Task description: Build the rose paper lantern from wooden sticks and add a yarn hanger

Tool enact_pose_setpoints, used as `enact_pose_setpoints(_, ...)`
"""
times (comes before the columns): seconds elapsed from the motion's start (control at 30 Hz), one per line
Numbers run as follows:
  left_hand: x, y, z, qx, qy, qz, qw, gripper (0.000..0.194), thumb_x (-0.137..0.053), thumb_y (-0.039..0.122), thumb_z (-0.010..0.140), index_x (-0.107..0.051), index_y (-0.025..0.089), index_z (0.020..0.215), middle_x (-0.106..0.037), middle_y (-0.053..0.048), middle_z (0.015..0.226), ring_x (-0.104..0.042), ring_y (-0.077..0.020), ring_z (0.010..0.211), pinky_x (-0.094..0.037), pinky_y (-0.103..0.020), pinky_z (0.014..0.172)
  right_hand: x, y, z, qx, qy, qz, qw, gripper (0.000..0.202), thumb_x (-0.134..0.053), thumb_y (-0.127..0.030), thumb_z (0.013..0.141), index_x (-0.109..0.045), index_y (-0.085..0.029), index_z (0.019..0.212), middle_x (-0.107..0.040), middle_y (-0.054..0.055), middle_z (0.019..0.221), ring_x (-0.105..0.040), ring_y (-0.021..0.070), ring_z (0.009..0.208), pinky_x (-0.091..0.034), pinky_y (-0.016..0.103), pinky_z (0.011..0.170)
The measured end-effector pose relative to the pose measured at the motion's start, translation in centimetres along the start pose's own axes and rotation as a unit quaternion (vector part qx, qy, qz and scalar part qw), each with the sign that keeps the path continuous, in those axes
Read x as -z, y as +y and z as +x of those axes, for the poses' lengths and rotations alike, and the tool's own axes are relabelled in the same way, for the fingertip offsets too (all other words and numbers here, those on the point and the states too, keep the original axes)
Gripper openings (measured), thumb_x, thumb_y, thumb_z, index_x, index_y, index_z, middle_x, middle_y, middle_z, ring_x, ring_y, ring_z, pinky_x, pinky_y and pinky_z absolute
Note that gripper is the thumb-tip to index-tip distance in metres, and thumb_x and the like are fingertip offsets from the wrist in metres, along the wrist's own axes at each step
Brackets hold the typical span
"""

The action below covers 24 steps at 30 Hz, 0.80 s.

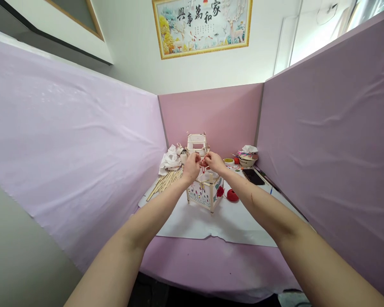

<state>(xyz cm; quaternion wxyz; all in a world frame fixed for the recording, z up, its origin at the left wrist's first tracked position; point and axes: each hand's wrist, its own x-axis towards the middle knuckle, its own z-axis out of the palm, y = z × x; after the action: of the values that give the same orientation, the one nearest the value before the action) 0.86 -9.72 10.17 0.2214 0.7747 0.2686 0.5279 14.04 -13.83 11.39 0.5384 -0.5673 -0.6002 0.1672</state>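
My left hand [192,166] and my right hand [213,162] are close together in front of me, fingers pinched. Between them runs a piece of red yarn [203,168], a loop of it hanging down. Just below stands a lantern-like box [201,192] with pale stick edges and white panels painted with small coloured figures. A red yarn flower [220,191] sits on its right side. Beside the box lies a ball of red yarn [232,195]. Behind my hands rises a white stick frame [196,140]; whether it joins the box is hidden.
Thin wooden sticks [164,184] and crumpled white cloth [171,159] lie at left. At right are a black phone [254,177], a bowl of odds and ends [248,161] and a roll of tape [228,161]. Lilac and pink walls enclose the white-covered table [185,226].
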Motion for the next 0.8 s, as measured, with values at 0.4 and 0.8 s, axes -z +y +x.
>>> enact_pose_setpoints(0.4, 0.6, -0.3, 0.5, 0.122, -0.03, -0.094, 0.988, 0.021, -0.067, 0.012, 0.068, -0.054, 0.017, 0.084, -0.057, -0.002, 0.085, -0.055, -0.0137, 0.08, -0.043, -0.028, 0.076, 0.5, -0.2, -0.8, 0.028, -0.03, -0.092, 0.995, 0.03, -0.064, -0.018, 0.076, -0.054, -0.018, 0.104, -0.069, 0.002, 0.076, -0.065, 0.0161, 0.073, -0.046, 0.026, 0.065)
enact_pose_setpoints(0.8, 1.4, 0.1, -0.8, 0.184, -0.101, -0.097, 0.973, 0.036, -0.071, 0.013, 0.064, -0.06, 0.021, 0.097, -0.058, -0.004, 0.092, -0.055, -0.0145, 0.079, -0.043, -0.026, 0.07, 0.3, 0.8, -1.2, 0.079, 0.074, -0.238, 0.965, 0.024, -0.051, -0.013, 0.078, -0.059, -0.021, 0.099, -0.069, 0.004, 0.083, -0.062, 0.0193, 0.077, -0.039, 0.026, 0.066)
